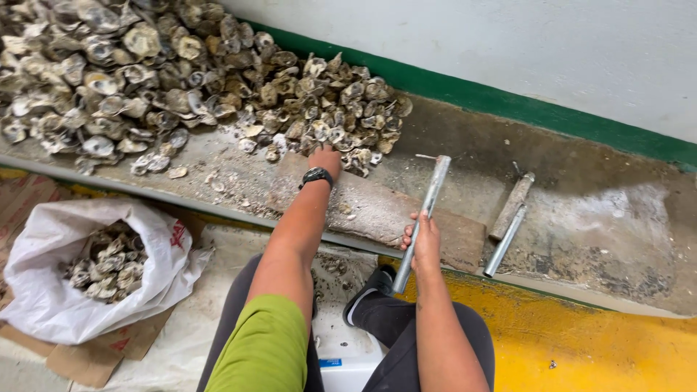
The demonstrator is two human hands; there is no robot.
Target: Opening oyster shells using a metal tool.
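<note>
1. A white plastic sack (65, 290) sits low on the left, its mouth open and partly filled with grey oyster shells (109, 268); a red mark shows on its fold, too creased to make out.
2. The sack rests on flattened brown cardboard (94, 356) with red print at its edge, mostly covered.
3. A white box (348, 363) with a small blue label stands between the person's knees, cut off by the bottom edge.
4. The left hand (325, 158) reaches forward to the near edge of the large pile of oyster shells (181, 80) on the concrete ledge (581, 218); its fingers are buried among the shells, so I cannot tell whether they are closed on one. A black wristwatch (317, 175) circles that wrist.
5. The right hand (423, 236) is closed around a long grey metal rod (425, 210), held slanted, its upper end over the reddish-brown slab (377, 210) on the ledge and its lower end near a black shoe (370, 290).
6. Two more metal bars (508, 218) lie on the ledge, just right of the slab and apart from the hands.
7. The pile runs off the top and left edges.
8. A green band (508, 109) runs under the white wall; the floor at lower right is yellow (581, 341).
</note>
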